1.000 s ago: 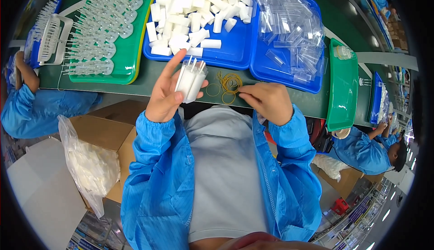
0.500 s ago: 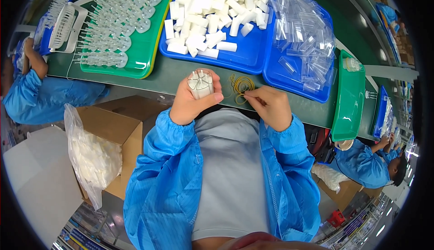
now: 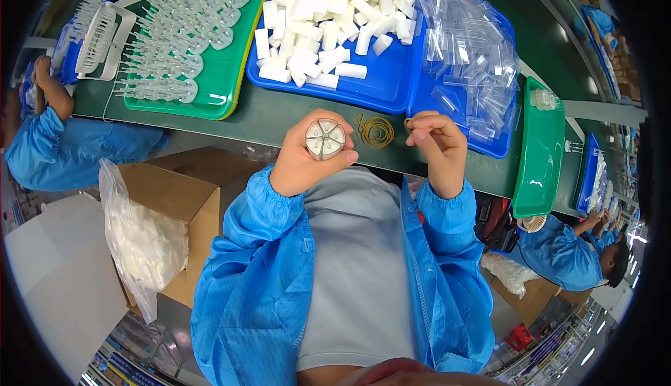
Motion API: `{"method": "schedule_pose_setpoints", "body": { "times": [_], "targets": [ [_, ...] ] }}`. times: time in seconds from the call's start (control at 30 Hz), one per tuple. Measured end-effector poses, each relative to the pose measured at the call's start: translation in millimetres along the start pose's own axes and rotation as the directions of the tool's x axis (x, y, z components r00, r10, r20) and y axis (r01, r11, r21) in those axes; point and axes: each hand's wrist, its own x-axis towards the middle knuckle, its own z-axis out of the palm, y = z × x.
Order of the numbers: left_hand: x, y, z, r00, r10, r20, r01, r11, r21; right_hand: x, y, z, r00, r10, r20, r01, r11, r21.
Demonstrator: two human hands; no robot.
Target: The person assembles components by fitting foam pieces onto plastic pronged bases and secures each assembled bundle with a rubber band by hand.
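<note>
My left hand is wrapped round a bundle of clear wedge-shaped tubes, packed in a circle with white pieces inside. The round end of the bundle faces up toward me. Thumb and fingertips of my right hand pinch a yellowish rubber band, mostly hidden by the fingers. Between the two hands, a small heap of rubber bands lies on the green table near its front edge. Beyond the hands are white foam-like blocks and clear plastic sleeves.
Two blue trays hold the blocks and sleeves. A green tray at left carries rows of clear pronged parts; another green tray stands right. An open cardboard box with a bag is lower left. People in blue work on both sides.
My right hand has lifted away from the rubber band heap, moving right with a band in its fingertips. My left hand has tilted the bundle so its end faces me more squarely.
</note>
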Motion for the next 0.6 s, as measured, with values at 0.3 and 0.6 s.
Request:
{"method": "schedule_pose_setpoints", "body": {
  "times": [0.3,0.6],
  "targets": [
    [0.3,1.2,4.8,1.000,-0.012,-0.001,0.012,1.000,0.025,5.7,-21.1,6.4,0.992,0.120,0.046,-0.121,0.992,0.036],
    [-2.0,-5.1,12.9,0.997,0.061,0.042,-0.064,0.995,0.079,21.0,-38.6,32.3,0.885,-0.175,0.432,0.310,0.913,-0.265]
  ]
}}
